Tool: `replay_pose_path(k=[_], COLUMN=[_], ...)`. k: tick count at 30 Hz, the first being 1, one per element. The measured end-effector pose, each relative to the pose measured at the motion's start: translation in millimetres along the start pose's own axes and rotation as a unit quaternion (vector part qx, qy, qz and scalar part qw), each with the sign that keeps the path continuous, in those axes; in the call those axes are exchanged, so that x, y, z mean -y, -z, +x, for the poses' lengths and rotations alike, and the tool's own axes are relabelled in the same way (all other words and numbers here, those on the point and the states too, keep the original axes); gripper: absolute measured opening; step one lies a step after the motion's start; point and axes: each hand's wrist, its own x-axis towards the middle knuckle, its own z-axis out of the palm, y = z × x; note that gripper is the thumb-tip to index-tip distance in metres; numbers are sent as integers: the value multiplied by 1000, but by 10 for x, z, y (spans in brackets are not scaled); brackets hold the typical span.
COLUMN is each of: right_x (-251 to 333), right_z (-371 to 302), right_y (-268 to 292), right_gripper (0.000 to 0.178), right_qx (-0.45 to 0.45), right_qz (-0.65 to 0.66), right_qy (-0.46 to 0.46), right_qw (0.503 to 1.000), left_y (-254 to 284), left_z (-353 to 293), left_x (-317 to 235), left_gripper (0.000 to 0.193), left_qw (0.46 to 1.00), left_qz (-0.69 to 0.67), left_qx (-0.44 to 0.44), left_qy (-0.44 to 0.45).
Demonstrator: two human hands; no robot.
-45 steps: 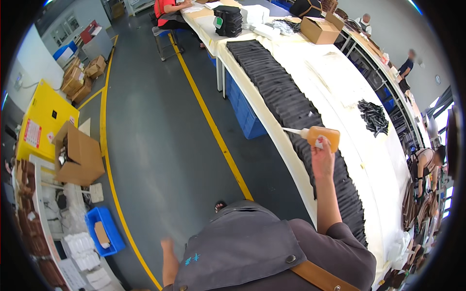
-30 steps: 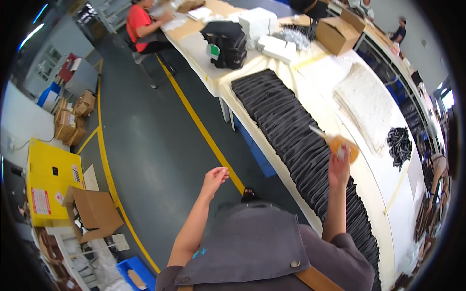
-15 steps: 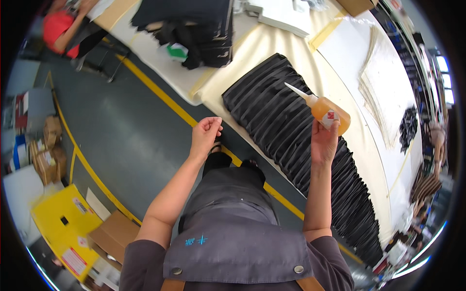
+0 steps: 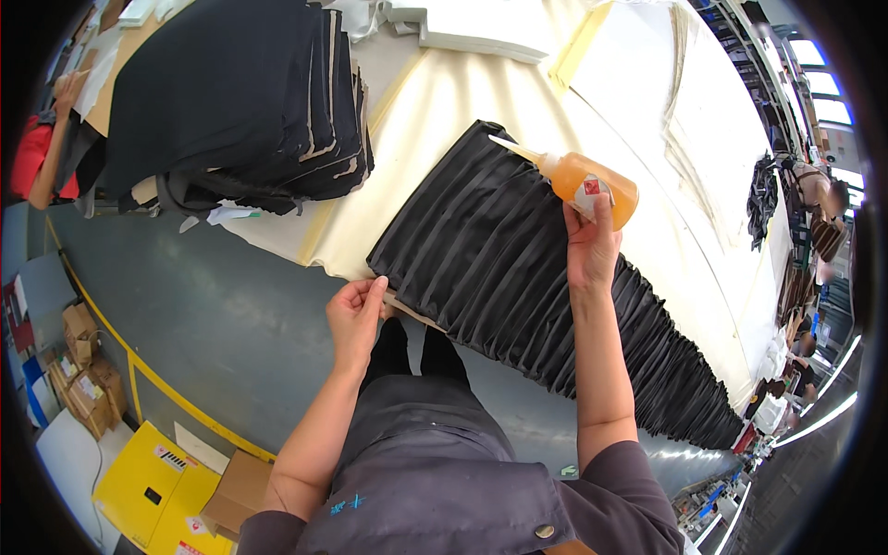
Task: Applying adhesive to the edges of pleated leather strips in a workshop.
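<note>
While my right hand (image 4: 592, 248) grips the amber bottle (image 4: 606, 178), my left hand (image 4: 355, 319) has reached the black strips (image 4: 462, 236). Left pinch unclear; row end accessible.

Head view, taken through the left one of two wide fisheye cameras worn side by side on the person's head. The lens looks steeply down and forward over the wearer's own apron (image 4: 444, 499), which fills the lower middle at close range. The left hand (image 4: 356, 319) and right hand (image 4: 592, 245) lie farther from the lens, about the middle height of the frame; the floor (image 4: 203, 305) lies beyond and below them. The table (image 4: 416, 139) spans the upper part and the right. The picture is upright and unmirrored. Toward the dark rim straight edges bow, as in the yellow floor line (image 4: 129, 348); the field reaches sideways to a yellow cabinet (image 4: 157, 490) at lower left and windows (image 4: 823, 83) at upper right.
</note>
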Motion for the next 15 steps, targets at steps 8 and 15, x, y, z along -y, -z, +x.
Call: replay_pose_path(k=[8, 15], right_x=[-19, 4], right_z=[83, 110], right_y=[-144, -236], right_gripper=[43, 42], right_qx=[-3, -31], right_qz=[-66, -73], right_qy=[-1, -9], right_qw=[998, 997], left_y=[-18, -34], left_z=[7, -4], left_x=[-21, -28], left_gripper=[20, 19], left_qw=[1000, 999], left_qz=[-8, -23], left_qx=[-5, -12], left_qy=[4, 20])
